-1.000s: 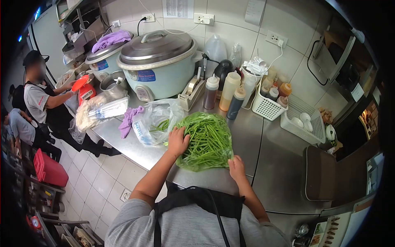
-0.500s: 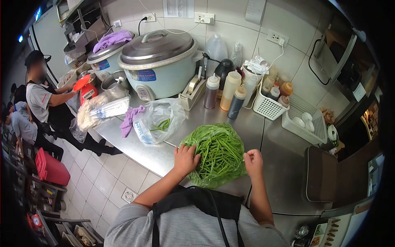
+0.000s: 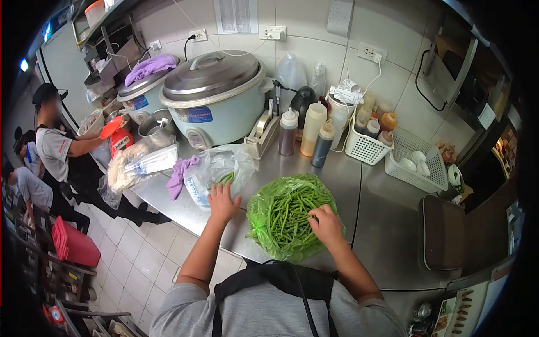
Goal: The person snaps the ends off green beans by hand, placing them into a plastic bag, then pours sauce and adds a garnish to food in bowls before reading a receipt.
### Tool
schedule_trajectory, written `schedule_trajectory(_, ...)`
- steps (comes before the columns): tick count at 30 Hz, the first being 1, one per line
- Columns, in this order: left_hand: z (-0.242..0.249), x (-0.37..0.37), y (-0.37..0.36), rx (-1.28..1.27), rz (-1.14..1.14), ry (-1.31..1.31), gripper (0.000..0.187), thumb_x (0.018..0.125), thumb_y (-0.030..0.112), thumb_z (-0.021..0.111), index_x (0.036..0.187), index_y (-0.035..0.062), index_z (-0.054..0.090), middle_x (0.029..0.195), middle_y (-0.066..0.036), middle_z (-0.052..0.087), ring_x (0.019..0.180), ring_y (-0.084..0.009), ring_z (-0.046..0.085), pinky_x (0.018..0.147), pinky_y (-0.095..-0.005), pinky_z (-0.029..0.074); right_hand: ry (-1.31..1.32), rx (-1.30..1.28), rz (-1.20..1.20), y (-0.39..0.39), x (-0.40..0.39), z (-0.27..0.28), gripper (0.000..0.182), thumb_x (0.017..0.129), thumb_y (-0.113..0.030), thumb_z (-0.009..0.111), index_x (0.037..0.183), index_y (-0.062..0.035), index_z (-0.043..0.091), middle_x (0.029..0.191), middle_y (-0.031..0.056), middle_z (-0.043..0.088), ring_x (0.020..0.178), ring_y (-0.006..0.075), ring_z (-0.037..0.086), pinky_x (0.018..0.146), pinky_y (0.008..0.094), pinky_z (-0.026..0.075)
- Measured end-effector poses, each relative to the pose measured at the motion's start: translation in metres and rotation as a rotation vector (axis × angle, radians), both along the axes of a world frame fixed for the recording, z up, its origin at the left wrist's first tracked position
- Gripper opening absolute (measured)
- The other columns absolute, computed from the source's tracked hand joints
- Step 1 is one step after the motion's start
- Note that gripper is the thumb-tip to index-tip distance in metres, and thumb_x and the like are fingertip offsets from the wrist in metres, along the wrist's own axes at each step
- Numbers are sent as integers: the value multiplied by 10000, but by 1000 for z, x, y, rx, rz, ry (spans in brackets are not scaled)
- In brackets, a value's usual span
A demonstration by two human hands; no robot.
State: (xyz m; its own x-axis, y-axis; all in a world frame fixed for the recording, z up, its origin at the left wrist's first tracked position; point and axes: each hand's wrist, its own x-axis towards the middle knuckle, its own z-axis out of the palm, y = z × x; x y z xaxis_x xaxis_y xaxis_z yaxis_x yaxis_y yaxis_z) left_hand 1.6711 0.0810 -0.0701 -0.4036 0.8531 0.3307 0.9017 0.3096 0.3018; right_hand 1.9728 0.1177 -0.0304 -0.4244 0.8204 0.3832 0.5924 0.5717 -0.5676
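Nearest to me, on the steel counter (image 3: 387, 247), I see the green bag of long beans (image 3: 283, 216) lying open, just in front of the body. The right hand (image 3: 325, 223) is inside the bag mouth on its right side, fingers curled together around a few beans. The left hand (image 3: 222, 202) rests to the left, fingers spread apart, touching the clear plastic bag (image 3: 216, 168) that holds some beans. Beside this bag lies a purple cloth (image 3: 179, 174). A little farther stand a tape dispenser (image 3: 263, 132), three sauce bottles (image 3: 306, 132) and a white basket (image 3: 365, 147). Far at the wall I see the big rice cooker (image 3: 213, 95). At far left another person (image 3: 59, 151) works at the counter.
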Motion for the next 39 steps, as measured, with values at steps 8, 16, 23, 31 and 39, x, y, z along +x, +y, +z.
schedule_trajectory(8, -30, 24, 1, -245, -139, -214, 434, 809, 360, 403, 1146, 89, 438, 1200, -114, 424, 1163, -298, 316, 892, -570, 224, 122, 64, -19, 0, 1, 8, 143, 683, -155, 627, 817, -110, 608, 805, 62, 521, 704, 241, 544, 589, 340, 442)
schedule_trajectory(16, -38, 26, 2, 77, -233, -597, 385, 802, 256, 403, 1117, 44, 470, 970, -187, 553, 901, -321, 525, 830, -357, 377, -79, 21, -58, 1, 4, -2, 172, 690, -159, 612, 849, -97, 589, 796, 71, 522, 719, 246, 548, 618, 353, 446)
schedule_trajectory(23, 11, 36, -11, 417, -217, -290, 344, 729, 163, 533, 1053, 52, 497, 1057, -177, 484, 979, -328, 447, 856, -376, 334, -111, 34, -177, -1, 8, -11, 122, 691, -125, 604, 804, -81, 608, 774, 93, 529, 736, 264, 543, 631, 350, 446)
schedule_trajectory(31, 68, 102, -21, 363, -540, -641, 314, 706, 66, 540, 1017, 37, 512, 1009, -140, 483, 962, -288, 452, 858, -344, 335, 434, -164, 9, 4, 12, 46, 84, 734, -77, 581, 799, -39, 618, 707, 44, 510, 648, 145, 507, 576, 248, 408)
schedule_trajectory(39, 67, 162, -7, 213, -943, -581, 303, 811, 136, 485, 1083, 5, 470, 924, -102, 522, 817, -163, 489, 730, -269, 396, 936, -710, 159, 3, 4, 44, 124, 801, -72, 524, 901, -11, 562, 702, -8, 518, 569, 46, 472, 545, 171, 398)
